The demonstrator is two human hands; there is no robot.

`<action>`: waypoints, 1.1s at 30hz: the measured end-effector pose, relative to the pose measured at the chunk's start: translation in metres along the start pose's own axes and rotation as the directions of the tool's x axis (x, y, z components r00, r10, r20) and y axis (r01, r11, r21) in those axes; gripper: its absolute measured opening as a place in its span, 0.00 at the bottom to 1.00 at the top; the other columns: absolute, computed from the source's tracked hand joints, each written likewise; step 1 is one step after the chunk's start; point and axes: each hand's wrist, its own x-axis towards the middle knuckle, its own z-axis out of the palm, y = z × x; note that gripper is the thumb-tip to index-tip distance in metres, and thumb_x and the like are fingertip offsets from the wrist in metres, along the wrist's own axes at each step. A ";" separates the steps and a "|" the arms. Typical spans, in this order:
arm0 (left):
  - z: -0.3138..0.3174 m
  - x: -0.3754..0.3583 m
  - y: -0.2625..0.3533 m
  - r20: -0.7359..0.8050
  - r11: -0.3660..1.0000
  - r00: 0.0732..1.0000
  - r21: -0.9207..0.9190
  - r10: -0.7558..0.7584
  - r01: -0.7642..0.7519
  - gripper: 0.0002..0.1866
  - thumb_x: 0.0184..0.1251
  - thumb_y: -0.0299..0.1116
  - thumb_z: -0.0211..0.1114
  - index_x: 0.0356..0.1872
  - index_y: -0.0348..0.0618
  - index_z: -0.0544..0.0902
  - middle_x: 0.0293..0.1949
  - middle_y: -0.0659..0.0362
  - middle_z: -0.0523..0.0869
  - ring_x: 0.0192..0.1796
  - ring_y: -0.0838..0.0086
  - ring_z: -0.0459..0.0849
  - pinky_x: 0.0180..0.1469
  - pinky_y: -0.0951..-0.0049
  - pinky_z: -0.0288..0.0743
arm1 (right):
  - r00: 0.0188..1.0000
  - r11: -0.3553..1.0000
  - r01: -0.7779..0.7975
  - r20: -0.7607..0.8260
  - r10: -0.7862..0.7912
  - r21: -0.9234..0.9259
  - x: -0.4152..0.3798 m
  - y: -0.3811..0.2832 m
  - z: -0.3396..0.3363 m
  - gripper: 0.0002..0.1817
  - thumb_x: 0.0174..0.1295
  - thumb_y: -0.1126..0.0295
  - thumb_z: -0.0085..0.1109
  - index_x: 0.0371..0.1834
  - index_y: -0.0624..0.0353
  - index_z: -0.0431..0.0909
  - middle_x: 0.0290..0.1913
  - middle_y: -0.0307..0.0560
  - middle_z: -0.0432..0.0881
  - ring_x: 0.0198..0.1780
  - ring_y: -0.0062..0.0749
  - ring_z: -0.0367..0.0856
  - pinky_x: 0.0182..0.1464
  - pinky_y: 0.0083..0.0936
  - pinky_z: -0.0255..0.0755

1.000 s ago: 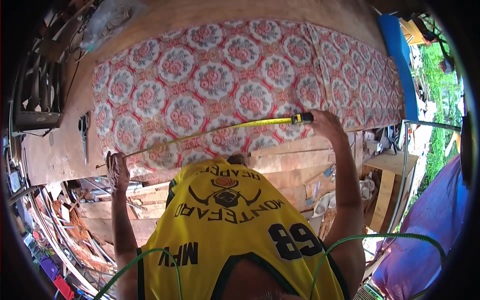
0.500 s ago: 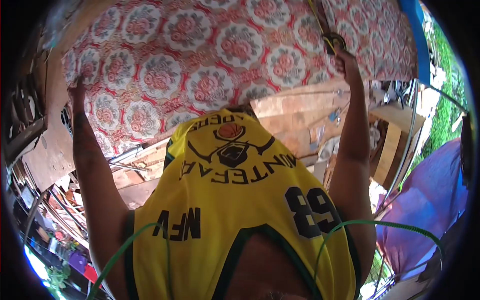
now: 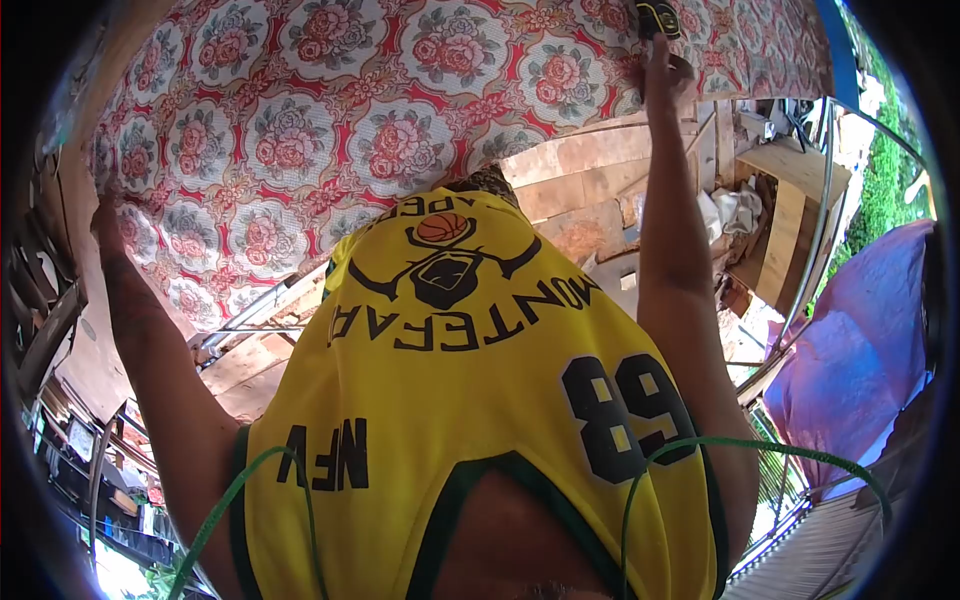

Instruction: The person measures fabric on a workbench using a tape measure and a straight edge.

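Note:
A red and white flowered cloth (image 3: 400,140) covers the surface in front of me. At its left edge, my left hand (image 3: 105,217) rests near the border, small and dark, its fingers not clear. My right hand (image 3: 664,75) is at the top right over the cloth, slightly blurred. Its fingers are closed at a black and yellow tape measure (image 3: 658,20), which lies just beyond them near the top of the view. No extended yellow tape can be made out now.
Wooden boards (image 3: 590,180) lie below the cloth's near edge. A wooden box (image 3: 790,220) stands at the right, near a purple sheet (image 3: 850,350). Metal rods and clutter are at the lower left. A blue edge (image 3: 838,55) borders the cloth.
My right hand and the tape measure have moved up and slightly left in view. My left hand appears lower and further left. The yellow tape strip above the case no longer shows.

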 end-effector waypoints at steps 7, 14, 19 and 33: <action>-0.001 0.025 -0.015 0.152 0.981 0.978 -0.149 0.143 -0.120 0.26 0.78 0.53 0.53 0.55 0.40 0.83 0.49 0.52 0.89 0.56 0.62 0.86 0.59 0.67 0.76 | 0.982 0.984 0.177 0.064 -0.178 0.020 -0.059 -0.013 0.004 0.27 0.58 0.41 0.62 0.44 0.55 0.86 0.40 0.55 0.89 0.46 0.54 0.87 0.51 0.43 0.78; 0.037 0.066 -0.041 -0.189 0.979 0.964 0.116 0.188 -0.168 0.30 0.74 0.63 0.49 0.45 0.50 0.88 0.46 0.53 0.90 0.49 0.59 0.87 0.54 0.60 0.77 | 0.946 0.946 0.324 0.021 -0.324 -0.004 -0.077 -0.027 0.012 0.20 0.63 0.48 0.62 0.48 0.50 0.84 0.30 0.47 0.89 0.36 0.49 0.89 0.42 0.44 0.81; 0.045 0.059 -0.035 -0.159 0.985 0.974 -0.037 0.162 -0.170 0.29 0.72 0.64 0.51 0.40 0.49 0.88 0.43 0.51 0.90 0.49 0.59 0.87 0.53 0.58 0.76 | 0.841 0.841 0.539 -0.029 -0.540 -0.046 -0.106 -0.054 0.017 0.11 0.67 0.53 0.63 0.43 0.43 0.84 0.21 0.39 0.85 0.24 0.41 0.86 0.28 0.38 0.79; -0.064 -0.343 0.436 -0.150 0.796 0.820 -0.195 0.553 -0.573 0.34 0.70 0.53 0.58 0.74 0.53 0.67 0.76 0.46 0.63 0.78 0.45 0.56 0.75 0.34 0.47 | 0.499 0.485 0.836 0.014 -0.867 0.257 -0.200 -0.109 0.018 0.11 0.66 0.69 0.62 0.51 0.52 0.83 0.41 0.47 0.89 0.37 0.42 0.88 0.34 0.31 0.83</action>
